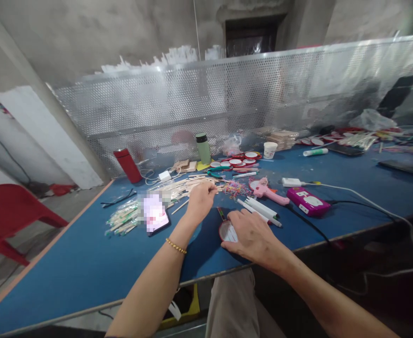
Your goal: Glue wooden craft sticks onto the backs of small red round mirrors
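My left hand (pixel 201 199) reaches forward to a pile of thin wooden sticks (pixel 183 186) on the blue table (pixel 87 263); its fingertips are pinched together at the pile's right end. My right hand (pixel 250 234) lies over a small round red-rimmed piece (pixel 225 231) near the table's front edge, fingers curled down on it. A dark narrow strip (pixel 221 214) sticks out just beyond that piece. White glue sticks (pixel 261 209) lie right of my right hand.
A pink glue gun (pixel 268 191), a magenta device (pixel 308 201) with a black cable, a phone (pixel 154 213), coloured rubber bands (pixel 236 189), red-rimmed discs (pixel 241 161), a green bottle (pixel 203 148), a red flask (pixel 127 165), a paper cup (pixel 270 149). Perforated metal screen (pixel 227 94) behind; red chair (pixel 9 211) left.
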A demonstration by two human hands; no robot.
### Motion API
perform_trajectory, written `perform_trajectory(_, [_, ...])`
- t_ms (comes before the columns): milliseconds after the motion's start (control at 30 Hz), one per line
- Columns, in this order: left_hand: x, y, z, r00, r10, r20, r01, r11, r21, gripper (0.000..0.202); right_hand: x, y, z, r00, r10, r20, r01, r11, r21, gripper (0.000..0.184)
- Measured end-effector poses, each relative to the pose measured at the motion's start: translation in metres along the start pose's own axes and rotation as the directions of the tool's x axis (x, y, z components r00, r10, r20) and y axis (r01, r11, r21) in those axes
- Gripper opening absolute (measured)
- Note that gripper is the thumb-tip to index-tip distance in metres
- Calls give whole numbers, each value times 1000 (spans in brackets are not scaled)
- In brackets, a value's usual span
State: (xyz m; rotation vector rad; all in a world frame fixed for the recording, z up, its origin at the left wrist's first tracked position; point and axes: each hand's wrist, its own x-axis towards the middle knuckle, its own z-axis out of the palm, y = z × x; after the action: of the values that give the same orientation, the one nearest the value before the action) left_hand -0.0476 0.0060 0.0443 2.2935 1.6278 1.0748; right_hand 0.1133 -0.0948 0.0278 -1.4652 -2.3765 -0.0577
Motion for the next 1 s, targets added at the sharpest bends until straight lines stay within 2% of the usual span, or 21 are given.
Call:
perform_trajectory(233, [0, -1, 0, 1000, -5, 7, 5, 1000, -10, 15, -4, 3, 2, 998, -48, -37, 48, 999, 1, 50])
perform_trajectory(400, [1, -1, -1, 1000, -9, 4, 9, 1000, -4, 15, -4, 5, 0, 998, -64, 0, 64, 997, 39, 53])
perform_trajectory(600, [2, 0, -2, 1000, 16, 10, -16, 1000, 13, 14, -7, 11, -6, 1000, -18, -19, 20, 992, 125, 40])
perform_trajectory(700, [2, 0, -3, 1000, 16, 12, -17, 1000, 17, 14, -10, 17, -4, 996, -54, -75, 69, 977, 203, 33])
perform_trajectory(833, [2, -1, -2, 1000, 15, 9, -15, 1000, 11, 14, -14, 25, 5, 983, -144, -116, 174, 929, 325, 47])
perform_trajectory(1000, [2, -1, -1, 999, 33, 0, -33, 999, 7, 14, -14, 31, 19, 966, -221, -137, 257, 891, 373, 61])
